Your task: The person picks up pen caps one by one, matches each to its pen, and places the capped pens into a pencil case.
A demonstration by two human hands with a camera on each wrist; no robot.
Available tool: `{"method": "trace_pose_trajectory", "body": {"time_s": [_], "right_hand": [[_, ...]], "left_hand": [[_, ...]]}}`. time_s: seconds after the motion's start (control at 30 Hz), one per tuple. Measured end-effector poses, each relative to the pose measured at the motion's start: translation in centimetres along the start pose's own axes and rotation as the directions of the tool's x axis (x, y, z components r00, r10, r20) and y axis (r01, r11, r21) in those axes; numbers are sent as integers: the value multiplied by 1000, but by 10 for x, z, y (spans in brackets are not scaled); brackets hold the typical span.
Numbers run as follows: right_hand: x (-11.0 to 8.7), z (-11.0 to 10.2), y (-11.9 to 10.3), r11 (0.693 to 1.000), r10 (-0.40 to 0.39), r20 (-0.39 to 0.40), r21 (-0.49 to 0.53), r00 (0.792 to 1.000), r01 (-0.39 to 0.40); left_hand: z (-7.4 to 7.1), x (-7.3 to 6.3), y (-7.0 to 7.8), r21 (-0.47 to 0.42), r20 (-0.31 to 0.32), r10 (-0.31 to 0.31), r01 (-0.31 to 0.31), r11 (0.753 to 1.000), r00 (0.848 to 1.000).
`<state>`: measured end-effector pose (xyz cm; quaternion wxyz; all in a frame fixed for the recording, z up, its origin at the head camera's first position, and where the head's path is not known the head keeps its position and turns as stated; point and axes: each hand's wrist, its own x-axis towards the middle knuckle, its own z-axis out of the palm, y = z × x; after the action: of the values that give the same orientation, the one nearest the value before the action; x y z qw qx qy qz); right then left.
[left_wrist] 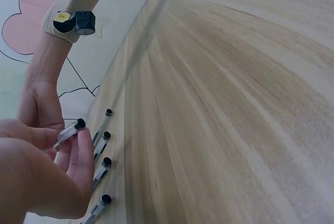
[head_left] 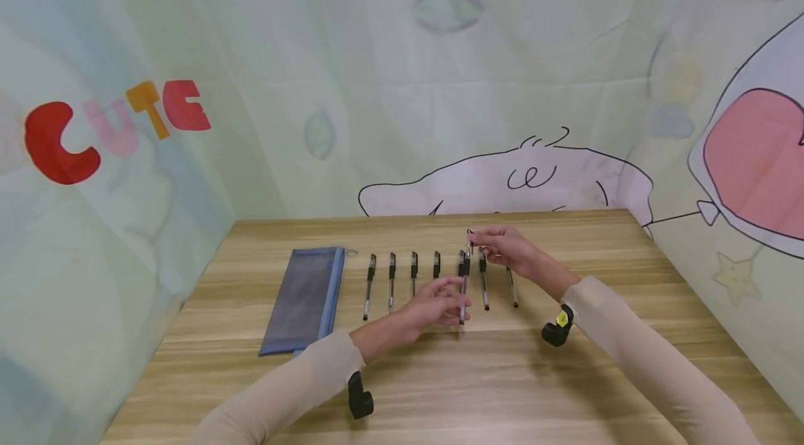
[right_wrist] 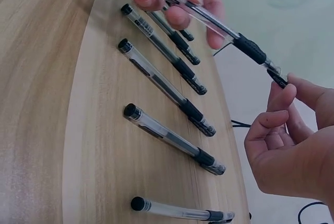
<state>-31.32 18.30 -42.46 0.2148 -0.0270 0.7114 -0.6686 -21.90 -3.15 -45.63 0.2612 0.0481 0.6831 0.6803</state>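
A clear-barrelled gel pen [head_left: 467, 267] with a black grip is held upright between both hands, above a row of similar pens [head_left: 368, 286]. My left hand [head_left: 433, 304] holds its lower barrel between thumb and fingers. At the upper end, my right hand [head_left: 507, 247] pinches the cap's black clip with thumb and forefinger, as the right wrist view shows up close on the held pen [right_wrist: 250, 49]. Whether the cap is fully seated cannot be told. In the left wrist view, the black end of the held pen [left_wrist: 78, 125] sticks out past the fingers.
A blue mesh zip pouch [head_left: 300, 298] lies flat on the wooden table [head_left: 440, 389], left of the pens. Several capped pens lie side by side, caps toward the far edge. A printed cloth backdrop [head_left: 283, 82] stands behind and at the sides.
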Motion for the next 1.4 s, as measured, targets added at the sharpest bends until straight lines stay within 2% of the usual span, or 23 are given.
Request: {"method": "trace_pose_trajectory", "body": {"time_s": [0.17,0.33,0.57,0.67,0.87,1.1,1.3,1.4], "right_hand": [[-1,-2,4,1000,4,33,-31,999,-3],[-2,0,2,997,-6,38,-72,999,9],[-5,8,-6,999,40,11,-1,999,-40],[-6,10,-9,999,48,9,0,999,-48],[-7,10,-8,999,33,9,10,999,-33],[-11,9,1,999,8,35,52,999,-10],[-18,19,8,998,-35,-2,-50,999,35],[-20,23,8,993,-52,-9,-102,999,51]], "left_hand": [[2,4,0,-11,-39,-5,4,1000,999],[5,6,5,-31,-84,20,-23,999,996],[3,3,7,-23,-135,65,-69,997,989],[0,2,8,-31,-147,79,-84,996,986],[-4,5,13,-59,-96,68,-74,996,993],[-11,8,17,-30,-12,57,-58,998,998],[-14,9,17,24,62,65,-66,997,996],[-13,11,14,39,69,69,-71,997,995]]}}
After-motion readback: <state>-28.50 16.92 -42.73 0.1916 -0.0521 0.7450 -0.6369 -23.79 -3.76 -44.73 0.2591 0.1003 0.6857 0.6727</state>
